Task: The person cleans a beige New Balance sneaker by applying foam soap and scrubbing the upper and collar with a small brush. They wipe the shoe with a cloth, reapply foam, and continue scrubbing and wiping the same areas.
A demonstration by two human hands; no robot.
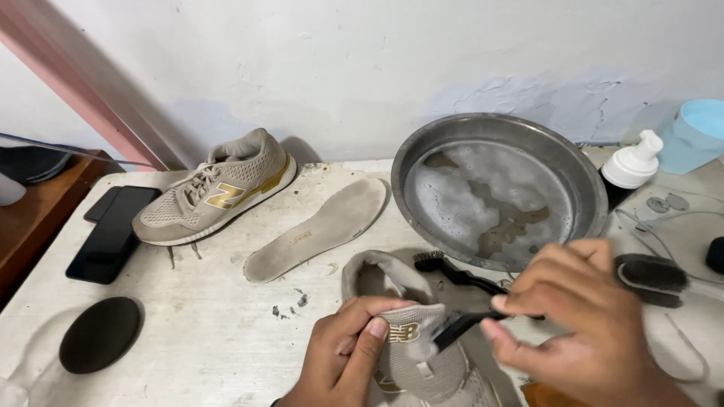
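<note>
We find a beige mesh sneaker (pixel 422 354) at the near edge of the white table (pixel 219 332), its tongue pinched between the thumb and fingers of the left hand (pixel 343 354). The right hand (pixel 581 316) is closed around the handle of a small black brush (pixel 452 328), whose head meets the tongue just beside the left thumb. A second black brush (pixel 452 273) lies directly behind the grip, against the sneaker's collar. Beyond it stands a round metal basin (pixel 499 188) holding shallow soapy water. Right of the grip, a larger dark bristle brush (pixel 650 277) lies partly hidden by the right hand, with a white pump bottle (pixel 632 167) and a light blue cup (pixel 697 134) further back. Left of the grip lie a loose insole (pixel 317 228), the matching sneaker (pixel 219 192), a black phone (pixel 113 232) and a dark oval pad (pixel 100 334).
</note>
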